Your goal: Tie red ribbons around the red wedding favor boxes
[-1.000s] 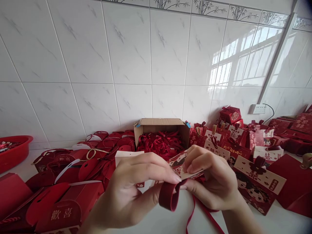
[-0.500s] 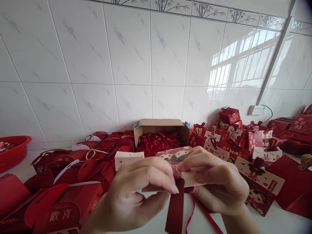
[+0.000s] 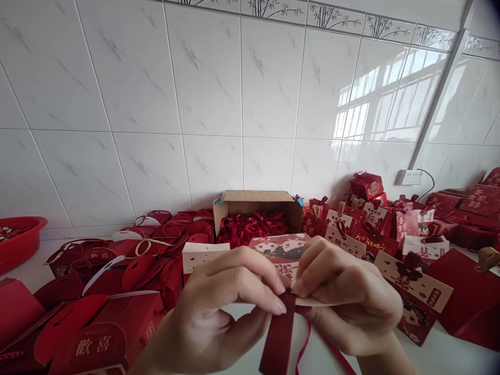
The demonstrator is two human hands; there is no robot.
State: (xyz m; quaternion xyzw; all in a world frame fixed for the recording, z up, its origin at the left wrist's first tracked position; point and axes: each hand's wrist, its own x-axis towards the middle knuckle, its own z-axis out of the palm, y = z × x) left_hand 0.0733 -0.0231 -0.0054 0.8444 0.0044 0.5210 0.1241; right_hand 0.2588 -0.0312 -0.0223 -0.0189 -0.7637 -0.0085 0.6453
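Low in the middle, both my hands meet at the top edge of a red and cream paper gift box (image 3: 280, 249) printed with a cartoon couple. My left hand (image 3: 222, 302) is closed, its fingertips pinching a wide dark red ribbon (image 3: 278, 336) that hangs down below. Close beside it, my right hand (image 3: 347, 294) is closed on the cream edge of the box, thumb underneath. A thinner red strand (image 3: 302, 344) trails beneath the fingers. The exact spot where ribbon meets box is partly covered by my fingertips.
Behind my hands, a cardboard carton (image 3: 258, 196) holds a heap of red ribbons (image 3: 253, 226). Red boxes with round flaps (image 3: 97, 338) crowd the left, near a red basin (image 3: 19, 250). Ribboned gift boxes (image 3: 414, 307) fill the right. A tiled wall (image 3: 211, 83) stands behind.
My right fingers have shifted down and closer to my left fingertips, uncovering more of the printed couple. The hanging ribbon end has swung slightly left.
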